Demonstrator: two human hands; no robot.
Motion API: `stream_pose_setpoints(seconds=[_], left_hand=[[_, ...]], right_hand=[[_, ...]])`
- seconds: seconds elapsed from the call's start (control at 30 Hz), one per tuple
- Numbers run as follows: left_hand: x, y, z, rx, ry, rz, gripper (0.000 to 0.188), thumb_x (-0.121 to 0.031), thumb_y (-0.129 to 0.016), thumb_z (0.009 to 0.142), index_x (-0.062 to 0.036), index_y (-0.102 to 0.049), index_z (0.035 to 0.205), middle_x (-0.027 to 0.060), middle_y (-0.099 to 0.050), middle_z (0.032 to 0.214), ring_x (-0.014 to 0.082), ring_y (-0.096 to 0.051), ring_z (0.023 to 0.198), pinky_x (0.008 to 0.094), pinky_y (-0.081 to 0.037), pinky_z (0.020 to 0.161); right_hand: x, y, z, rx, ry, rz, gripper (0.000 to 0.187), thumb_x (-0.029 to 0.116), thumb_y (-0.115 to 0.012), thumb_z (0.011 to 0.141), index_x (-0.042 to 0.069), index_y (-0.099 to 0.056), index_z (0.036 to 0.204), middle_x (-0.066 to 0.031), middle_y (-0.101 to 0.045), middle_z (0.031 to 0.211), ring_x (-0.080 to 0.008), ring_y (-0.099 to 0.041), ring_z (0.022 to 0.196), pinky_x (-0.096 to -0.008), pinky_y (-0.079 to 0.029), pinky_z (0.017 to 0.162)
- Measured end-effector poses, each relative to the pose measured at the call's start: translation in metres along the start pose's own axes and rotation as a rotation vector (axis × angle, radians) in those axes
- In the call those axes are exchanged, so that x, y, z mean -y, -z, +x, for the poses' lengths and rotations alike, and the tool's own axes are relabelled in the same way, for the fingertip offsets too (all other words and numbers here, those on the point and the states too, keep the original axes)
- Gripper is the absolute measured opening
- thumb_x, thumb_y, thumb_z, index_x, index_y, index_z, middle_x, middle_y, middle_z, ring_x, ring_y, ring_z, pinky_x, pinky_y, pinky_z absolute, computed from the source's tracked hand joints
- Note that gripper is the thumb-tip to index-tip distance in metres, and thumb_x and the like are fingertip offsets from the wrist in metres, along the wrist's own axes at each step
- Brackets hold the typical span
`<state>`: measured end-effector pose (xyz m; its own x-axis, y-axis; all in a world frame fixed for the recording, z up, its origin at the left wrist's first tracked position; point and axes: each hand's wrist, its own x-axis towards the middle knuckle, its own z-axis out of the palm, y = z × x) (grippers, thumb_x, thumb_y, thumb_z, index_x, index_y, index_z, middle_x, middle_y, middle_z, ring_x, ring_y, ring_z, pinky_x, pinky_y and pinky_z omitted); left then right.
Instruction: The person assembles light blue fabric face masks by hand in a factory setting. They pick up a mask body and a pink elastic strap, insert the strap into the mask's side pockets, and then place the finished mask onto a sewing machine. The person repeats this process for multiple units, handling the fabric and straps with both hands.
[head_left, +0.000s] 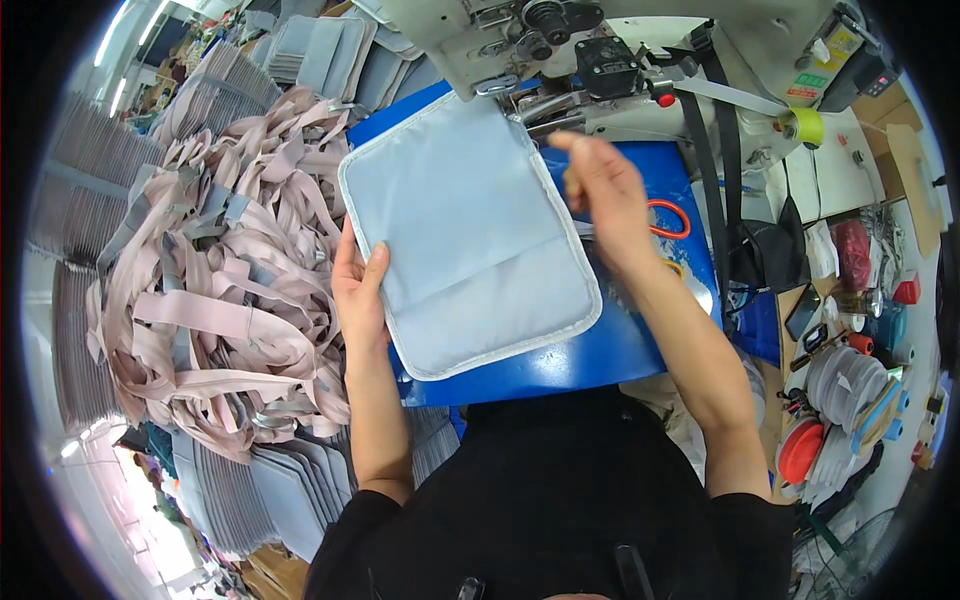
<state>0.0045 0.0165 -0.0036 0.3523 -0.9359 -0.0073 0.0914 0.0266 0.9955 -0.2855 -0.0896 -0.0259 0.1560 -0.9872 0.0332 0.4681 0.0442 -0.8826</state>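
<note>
A light grey-blue fabric panel (455, 215) with rounded corners and a pale bound edge lies tilted over the blue work table (520, 365). Its far edge reaches under the head of a sewing machine (545, 30). My left hand (360, 285) grips the panel's left edge, thumb on top and fingers underneath. Just off the panel's right edge, my right hand (603, 195) is raised beside the machine. Its index finger stretches out and the others bend loosely, with nothing visible in them. Red-handled scissors (670, 220) lie partly hidden behind my right wrist.
A large tangle of pink fabric strips (230, 310) fills the left side. Stacks of grey panels (215, 490) stand around it. Black straps (715, 150) hang right of the machine. Farther right are a yellow tape roll (803, 126) and a cluttered shelf with a phone (802, 312).
</note>
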Motion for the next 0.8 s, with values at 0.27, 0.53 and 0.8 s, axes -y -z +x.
stream_pose_setpoints(seconds=[0.27, 0.53, 0.8], left_hand=[[-0.001, 0.004, 0.007, 0.04, -0.062, -0.017, 0.065, -0.002, -0.066, 0.099, 0.0027, -0.037, 0.157, 0.0151, -0.068, 0.133, 0.0157, -0.068, 0.113, 0.0301, -0.051, 0.1], [-0.002, -0.006, -0.015, -0.022, 0.049, -0.054, 0.069, -0.01, -0.066, 0.1, -0.0006, -0.033, 0.16, 0.0159, -0.06, 0.144, 0.0196, -0.062, 0.125, 0.0342, -0.049, 0.106], [-0.001, -0.006, -0.046, -0.061, -0.023, 0.07, 0.073, -0.005, -0.07, 0.096, 0.0019, -0.034, 0.159, 0.0156, -0.054, 0.15, 0.0205, -0.056, 0.133, 0.0344, -0.041, 0.114]], right_hand=[[0.024, 0.046, 0.036, -0.229, 0.295, 0.025, 0.035, 0.037, -0.064, 0.105, 0.005, -0.064, 0.094, 0.0034, -0.053, 0.07, -0.0059, -0.047, 0.06, -0.0212, -0.037, 0.055], [0.006, -0.005, -0.052, 0.01, 0.003, -0.291, 0.031, 0.025, -0.075, 0.098, -0.001, -0.069, 0.114, 0.0089, -0.051, 0.07, -0.0002, -0.042, 0.061, -0.0192, -0.034, 0.057], [-0.005, -0.004, -0.066, 0.128, -0.155, 0.128, 0.043, 0.018, -0.067, 0.103, -0.004, -0.059, 0.139, -0.0003, -0.068, 0.093, -0.0047, -0.061, 0.081, -0.0208, -0.049, 0.075]])
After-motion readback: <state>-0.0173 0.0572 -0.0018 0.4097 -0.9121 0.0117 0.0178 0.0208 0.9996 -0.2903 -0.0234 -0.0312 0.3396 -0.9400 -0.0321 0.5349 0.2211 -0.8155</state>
